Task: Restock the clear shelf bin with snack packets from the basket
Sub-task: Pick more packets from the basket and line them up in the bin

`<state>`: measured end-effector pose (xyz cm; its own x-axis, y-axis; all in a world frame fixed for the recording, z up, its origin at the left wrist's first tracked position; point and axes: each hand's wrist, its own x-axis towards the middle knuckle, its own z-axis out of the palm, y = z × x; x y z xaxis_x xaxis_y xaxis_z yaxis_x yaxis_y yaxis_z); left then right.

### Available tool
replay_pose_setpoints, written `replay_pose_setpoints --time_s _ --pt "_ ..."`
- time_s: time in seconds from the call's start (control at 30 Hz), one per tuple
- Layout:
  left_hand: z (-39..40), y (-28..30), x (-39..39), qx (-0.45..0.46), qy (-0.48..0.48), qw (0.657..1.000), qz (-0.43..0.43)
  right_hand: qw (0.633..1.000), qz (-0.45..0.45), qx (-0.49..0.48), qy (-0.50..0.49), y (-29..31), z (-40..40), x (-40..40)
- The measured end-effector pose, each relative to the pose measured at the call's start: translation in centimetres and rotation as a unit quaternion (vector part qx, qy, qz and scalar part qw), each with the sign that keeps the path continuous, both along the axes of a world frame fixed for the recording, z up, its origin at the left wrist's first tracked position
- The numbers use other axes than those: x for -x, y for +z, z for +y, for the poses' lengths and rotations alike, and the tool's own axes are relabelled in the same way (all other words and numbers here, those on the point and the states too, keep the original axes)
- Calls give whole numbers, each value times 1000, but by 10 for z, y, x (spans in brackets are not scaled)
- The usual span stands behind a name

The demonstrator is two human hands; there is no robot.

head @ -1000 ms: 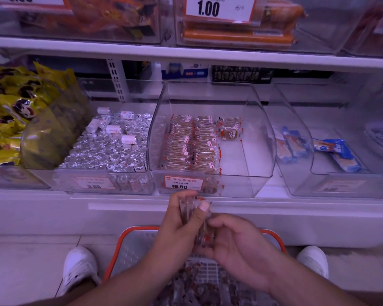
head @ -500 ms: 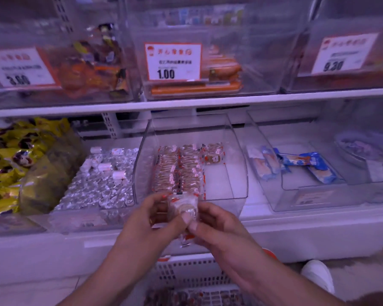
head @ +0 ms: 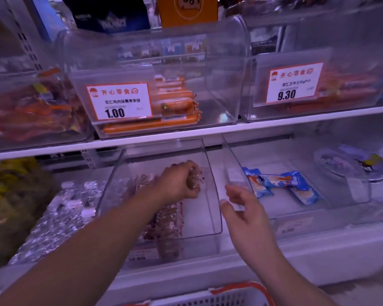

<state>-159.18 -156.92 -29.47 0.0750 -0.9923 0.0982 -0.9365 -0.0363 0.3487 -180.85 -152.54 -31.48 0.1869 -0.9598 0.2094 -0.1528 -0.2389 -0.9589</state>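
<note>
head view: the left hand (head: 179,181) is now deep inside the clear bin (head: 215,208), its fingers curled round a bunch of packets (head: 196,181) at the far end of the rows, near the bin's back right part. half a second ago both hands held that bunch together in front of the bin's front edge; a second ago they held it low over the basket. the right hand (head: 244,208) has let go and hangs just outside the bin's right wall, fingers loosely spread and holding nothing, thumb near the wall's top edge. rows of packets (head: 168,219) lie along the bin's left half under the left forearm; the right half of its floor is bare. the camera has tilted up: the basket (head: 237,293) shows only as a red rim and white mesh at the bottom edge, whereas earlier its contents were in sight, and the upper shelf now fills the top of the frame. there, a bin of orange sausages (head: 177,107) carries a tag reading 1.00 (head: 119,104), and a tag to the right reads 9.30 (head: 294,83). blue packets (head: 281,184) lie in the next bin to the right, silver wrapped sweets (head: 60,217) in the bin to the left.
</note>
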Motion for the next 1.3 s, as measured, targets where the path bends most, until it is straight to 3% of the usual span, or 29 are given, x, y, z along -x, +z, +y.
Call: replay_pose_setpoints --time_s 0.1,0.27,0.43,0.57,0.8,1.03,1.1,1.17,1.23,1.3 --pt "-25 -27 2 -42 -74 986 -141 999 46 17 2 -7 -3 1" --pt "-33 -61 -18 -23 -106 957 -269 998 46 36 1 -6 -4 -1" --pt "-36 -59 -29 -169 -51 944 -278 997 63 30 17 -4 -1 0" --pt "-38 -47 -31 -132 -66 939 -311 996 83 23 38 -7 5 1" --pt "-36 -49 -33 -59 -56 979 -185 993 106 25 51 -13 13 -4" --pt "-6 -19 -22 -33 -57 992 -107 993 102 38 46 -17 15 2" --pt "27 -7 -10 32 -58 996 -51 995 88 33 33 -18 19 11" --pt "81 -8 5 168 -69 983 -26 994 95 8 47 -25 25 24" --pt "143 -29 23 308 -93 947 -9 981 157 -32 113 -40 34 35" --pt "195 -68 45 323 -143 936 -9 938 278 -54 198 -69 49 45"
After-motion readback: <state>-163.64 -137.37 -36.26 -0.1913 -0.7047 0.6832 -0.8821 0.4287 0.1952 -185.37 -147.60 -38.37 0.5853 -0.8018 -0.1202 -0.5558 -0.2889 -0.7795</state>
